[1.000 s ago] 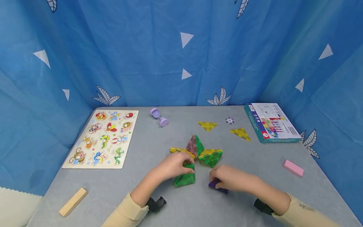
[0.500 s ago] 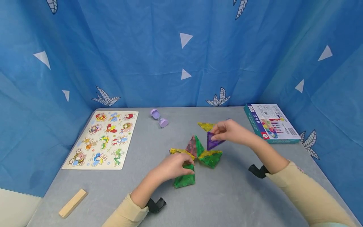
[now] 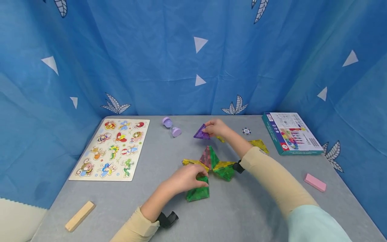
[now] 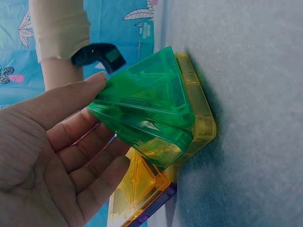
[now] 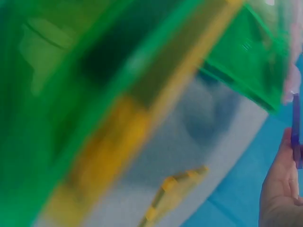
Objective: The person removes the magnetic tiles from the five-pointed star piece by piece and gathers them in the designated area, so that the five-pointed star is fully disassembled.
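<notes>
The right hand (image 3: pixel 217 127) pinches one purple triangle (image 3: pixel 199 133), fingers nearly closed, behind the one red tile (image 3: pixel 205 158) in sight. The left hand (image 3: pixel 188 176) pinches a green tile (image 3: pixel 198 194) in front of it. Seemingly, it's piece-moving time; next calls for careful placing. Two loose yellow triangles (image 3: pixel 258 145) lie right-behind the red tile, one mostly hidden.

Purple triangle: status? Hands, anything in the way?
Right hand pinching purple triangle, apart from the tile cluster. Left hand pinching green tile. Nothing seen blocking the triangle; right sleeve partly hides a yellow tile.
</notes>
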### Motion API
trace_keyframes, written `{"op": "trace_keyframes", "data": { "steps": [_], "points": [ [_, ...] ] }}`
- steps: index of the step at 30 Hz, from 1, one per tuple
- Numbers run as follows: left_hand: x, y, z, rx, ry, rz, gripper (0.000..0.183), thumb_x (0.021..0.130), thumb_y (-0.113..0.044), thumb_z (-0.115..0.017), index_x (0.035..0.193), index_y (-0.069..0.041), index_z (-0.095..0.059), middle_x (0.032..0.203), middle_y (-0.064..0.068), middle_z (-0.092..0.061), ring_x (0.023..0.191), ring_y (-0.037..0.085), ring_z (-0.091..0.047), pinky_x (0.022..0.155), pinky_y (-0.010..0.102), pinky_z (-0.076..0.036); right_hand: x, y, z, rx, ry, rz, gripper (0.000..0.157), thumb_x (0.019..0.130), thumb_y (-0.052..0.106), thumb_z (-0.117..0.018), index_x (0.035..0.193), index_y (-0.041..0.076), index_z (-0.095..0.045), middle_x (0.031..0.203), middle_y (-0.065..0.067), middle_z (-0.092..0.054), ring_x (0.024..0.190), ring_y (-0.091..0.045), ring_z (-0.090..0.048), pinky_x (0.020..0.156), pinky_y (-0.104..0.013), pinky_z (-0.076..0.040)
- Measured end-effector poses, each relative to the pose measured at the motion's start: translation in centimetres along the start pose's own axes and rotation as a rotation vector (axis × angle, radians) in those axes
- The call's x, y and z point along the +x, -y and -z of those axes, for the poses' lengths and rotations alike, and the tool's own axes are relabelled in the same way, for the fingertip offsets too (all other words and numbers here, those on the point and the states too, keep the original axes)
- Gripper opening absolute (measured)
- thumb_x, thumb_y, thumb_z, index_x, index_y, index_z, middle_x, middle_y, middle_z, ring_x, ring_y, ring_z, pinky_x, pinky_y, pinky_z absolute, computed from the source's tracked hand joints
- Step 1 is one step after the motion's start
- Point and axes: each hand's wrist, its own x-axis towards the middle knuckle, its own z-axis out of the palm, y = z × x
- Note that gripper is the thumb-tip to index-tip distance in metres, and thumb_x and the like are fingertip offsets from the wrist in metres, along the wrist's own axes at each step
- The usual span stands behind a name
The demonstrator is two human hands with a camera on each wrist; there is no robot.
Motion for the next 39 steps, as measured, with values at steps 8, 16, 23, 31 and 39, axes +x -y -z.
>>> {"op": "trace_keyframes", "data": {
  "steps": [8,16,23,31,39],
  "points": [
    [-0.1,0.1,-0.2,-0.002,-0.006,-0.009,0.023,0.079,-0.034,-0.074,0.098,-0.021,-0.068,0.094,-0.012,-0.063,0.088,0.005,-0.059,0.075,0.022,-0.048,2.1,-0.5,-1.7,0.015,-0.026,-0.075,0.038,0.091,0.004,-0.058,0.128,0.0,-0.051,0.12,-0.017,-0.054,0.107,-0.026,-0.058,0.084,-0.034,-0.051],
    [-0.1,0.2,-0.2,0.0,-0.014,-0.014,0.023,0.079,-0.033,-0.074,0.097,-0.02,-0.068,0.094,-0.012,-0.062,0.088,0.004,-0.059,0.076,0.022,-0.048,2.2,-0.2,-2.2,-0.051,0.025,-0.09,0.046,0.091,-0.002,-0.054,0.136,0.001,-0.044,0.133,-0.021,-0.046,0.116,-0.031,-0.052,0.088,-0.036,-0.048],
    [-0.1,0.0,-0.2,0.005,-0.015,-0.021,0.023,0.08,-0.033,-0.074,0.098,-0.02,-0.068,0.093,-0.011,-0.063,0.088,0.006,-0.059,0.075,0.022,-0.048,1.7,-0.2,-1.9,-0.026,0.038,-0.084,0.058,0.093,-0.002,-0.05,0.146,0.002,-0.027,0.14,-0.022,-0.037,0.125,-0.032,-0.043,0.097,-0.039,-0.042],
    [-0.2,-0.1,-0.3,0.008,-0.014,-0.024,0.023,0.079,-0.032,-0.075,0.097,-0.02,-0.068,0.094,-0.01,-0.063,0.088,0.005,-0.059,0.075,0.021,-0.048,0.2,0.3,-0.9,-0.083,0.042,-0.005,0.06,0.093,0.004,-0.051,0.147,0.004,-0.025,0.142,-0.02,-0.039,0.127,-0.032,-0.041,0.101,-0.041,-0.038],
    [0.0,0.2,-0.4,-0.02,-0.009,-0.032,0.023,0.079,-0.032,-0.075,0.097,-0.019,-0.068,0.094,-0.011,-0.062,0.087,0.005,-0.059,0.075,0.021,-0.048,-5.1,0.2,0.6,-0.146,0.136,0.284,0.055,0.095,0.008,-0.05,0.145,0.0,-0.027,0.138,-0.023,-0.042,0.124,-0.034,-0.044,0.1,-0.043,-0.039]
  ]
}}
